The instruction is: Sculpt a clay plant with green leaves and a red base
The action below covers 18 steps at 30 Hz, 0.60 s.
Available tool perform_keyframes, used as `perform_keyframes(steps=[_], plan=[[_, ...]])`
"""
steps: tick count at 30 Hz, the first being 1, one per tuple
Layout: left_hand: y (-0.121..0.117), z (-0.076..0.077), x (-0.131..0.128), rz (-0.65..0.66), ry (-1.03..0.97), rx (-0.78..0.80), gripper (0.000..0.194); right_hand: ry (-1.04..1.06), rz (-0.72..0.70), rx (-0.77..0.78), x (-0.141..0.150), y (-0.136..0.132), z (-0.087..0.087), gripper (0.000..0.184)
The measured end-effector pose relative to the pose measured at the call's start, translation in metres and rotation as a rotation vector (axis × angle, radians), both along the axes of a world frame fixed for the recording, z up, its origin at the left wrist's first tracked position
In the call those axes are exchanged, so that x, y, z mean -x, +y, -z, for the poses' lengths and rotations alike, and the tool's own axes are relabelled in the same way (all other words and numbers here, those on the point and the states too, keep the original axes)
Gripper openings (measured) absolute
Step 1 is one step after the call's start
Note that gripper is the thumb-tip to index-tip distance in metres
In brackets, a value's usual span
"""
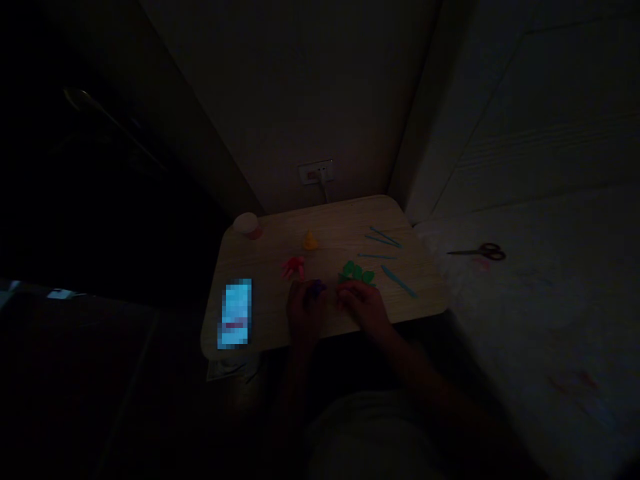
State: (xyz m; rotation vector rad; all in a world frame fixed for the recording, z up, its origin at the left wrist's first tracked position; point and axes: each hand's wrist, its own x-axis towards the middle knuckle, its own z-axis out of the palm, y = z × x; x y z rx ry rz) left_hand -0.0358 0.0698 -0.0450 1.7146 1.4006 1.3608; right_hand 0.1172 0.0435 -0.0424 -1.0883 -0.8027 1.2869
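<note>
In dim light, my left hand [303, 309] is closed around a small dark blue lump of what looks like modelling clay [318, 288]. My right hand [362, 303] sits a little to the right with its fingers pinched together; whatever is between them is too dark to make out. Just beyond it lies a green leaf-like piece [356, 272], partly covered by the hand. A red piece with several finger-like strands [294, 267] rests past my left hand. Farther back stands a small yellow-orange peaked piece [310, 241].
The small wooden table [275, 327] carries a lit phone [235, 313] at left and a tub [248, 225] at the back left corner. Several thin teal sticks [383, 237] and a teal modelling knife [399, 281] lie at right. Scissors [483, 252] rest on the pale surface beyond.
</note>
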Motion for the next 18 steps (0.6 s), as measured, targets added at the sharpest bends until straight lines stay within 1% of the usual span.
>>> perform_keyframes(steps=[4, 7, 11, 14, 18], plan=[[-0.0005, -0.0009, 0.0000, 0.012, -0.003, -0.003, 0.016, 0.003, -0.024, 0.055, 0.0006, -0.0023, -0.0023, 0.029], [-0.0009, -0.0019, -0.0004, 0.011, 0.000, 0.003, 0.015, -0.007, -0.016, 0.077, 0.0008, -0.0037, -0.0041, 0.039], [-0.0017, -0.0027, -0.0006, 0.025, -0.009, 0.003, 0.015, -0.028, 0.000, 0.048, 0.0028, -0.0020, -0.0039, 0.050], [-0.0018, -0.0021, -0.0002, 0.018, 0.004, -0.001, 0.015, -0.031, 0.016, 0.005, 0.0037, 0.0015, -0.0011, 0.047], [-0.0013, -0.0006, 0.0004, 0.017, 0.007, -0.003, 0.015, -0.026, 0.018, -0.002, 0.0008, 0.0037, 0.0013, 0.034]])
